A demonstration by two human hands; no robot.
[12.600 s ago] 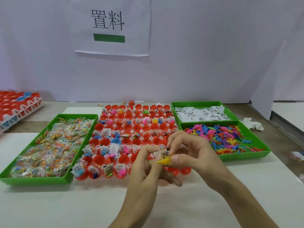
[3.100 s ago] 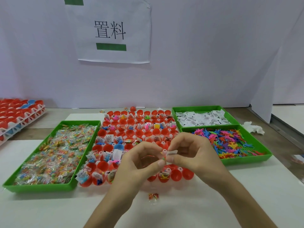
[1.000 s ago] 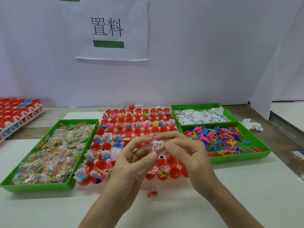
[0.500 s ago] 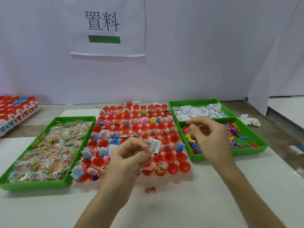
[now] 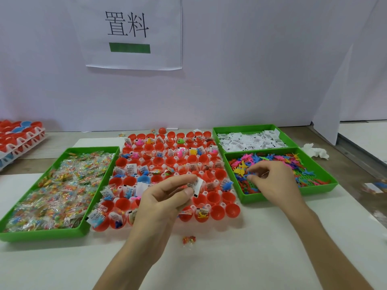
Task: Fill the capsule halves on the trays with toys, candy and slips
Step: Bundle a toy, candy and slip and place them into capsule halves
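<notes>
— What fills the view, biggest first?

— A pale surface (image 5: 251,258) in front of a white wall with a paper sign (image 5: 134,34) on it. On the left of the surface lies the candy bin (image 5: 41,235), green and heaped with clear candy packets (image 5: 62,185). Just beside it in the middle sits the capsule tray (image 5: 206,193), its rows of red capsule halves (image 5: 213,197) open side up. Many hold a toy or a slip, and several in the near right rows are bare.

— And to the right?

— Two green bins, one behind the other. The near one is the toy bin (image 5: 318,190), full of coloured toys (image 5: 270,159). The far one is the slip bin (image 5: 251,127), with a pile of white slips (image 5: 249,141). At the far left edge there are stacked trays (image 5: 18,137) of more red halves.

— What are the person's hands doing?

— The left hand (image 5: 165,201) hovers over the near rows of the capsule tray. Its thumb and forefinger pinch one folded slip (image 5: 198,186). The right hand (image 5: 274,181) is down in the toy bin, with curled fingertips among the toys. Whether it has hold of one cannot be told.

— Anything smaller?

— A crumpled tissue (image 5: 316,152) lies beyond the toy bin. One loose packet (image 5: 188,240) lies on the surface, just in front of the capsule tray.
</notes>
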